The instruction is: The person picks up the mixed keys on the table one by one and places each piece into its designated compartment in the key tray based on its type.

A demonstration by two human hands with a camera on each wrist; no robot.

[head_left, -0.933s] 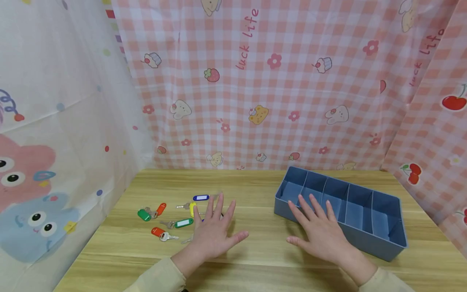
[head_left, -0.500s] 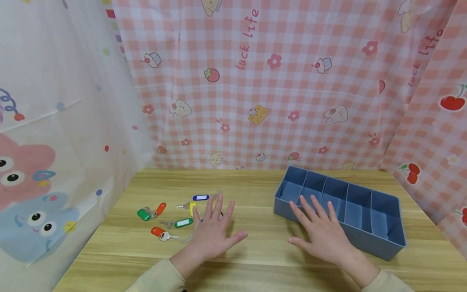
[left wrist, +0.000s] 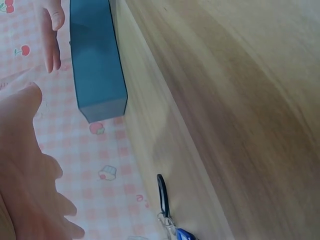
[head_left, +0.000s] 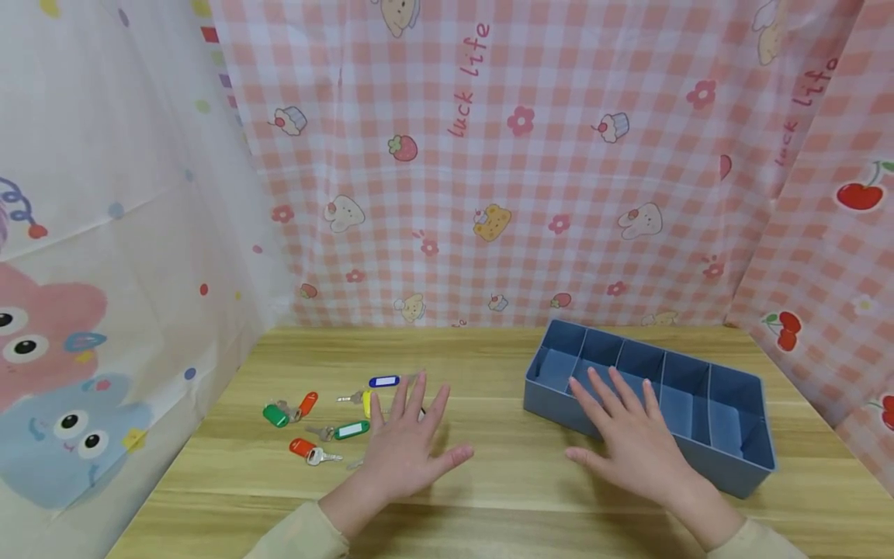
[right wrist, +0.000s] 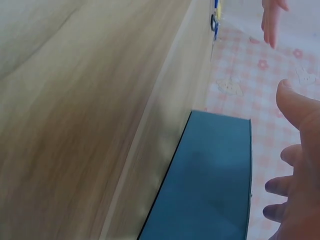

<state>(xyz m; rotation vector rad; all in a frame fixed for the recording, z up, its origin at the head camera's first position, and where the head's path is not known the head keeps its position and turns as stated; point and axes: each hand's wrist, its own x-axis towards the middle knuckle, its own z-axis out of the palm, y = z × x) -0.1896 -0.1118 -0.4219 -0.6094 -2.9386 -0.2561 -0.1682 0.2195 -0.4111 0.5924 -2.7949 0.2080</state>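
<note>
My left hand (head_left: 401,458) hovers palm down with fingers spread, holding nothing. It partly covers a scatter of keys with coloured tags. Among these are a green tag (head_left: 275,415), a red tag (head_left: 308,404), another red tag (head_left: 303,447) with a silver key (head_left: 323,456), a green tag with a white label (head_left: 351,429), a yellow tag (head_left: 367,404) and a blue tag (head_left: 384,381). In the left wrist view a black loop (left wrist: 163,197) joins a blue tag (left wrist: 186,235). My right hand (head_left: 632,450), also spread and holding nothing, overlaps the front of a blue divided box (head_left: 719,463).
The box stands at the right of the wooden table (head_left: 489,536), set at an angle, with several compartments open at the top. A pink checked cloth (head_left: 447,178) hangs behind the table, and a white printed cloth (head_left: 147,256) hangs on the left.
My right hand has shifted slightly to the right over the box front. The left hand stays about where it was, and the keys and box have not moved on the table.
</note>
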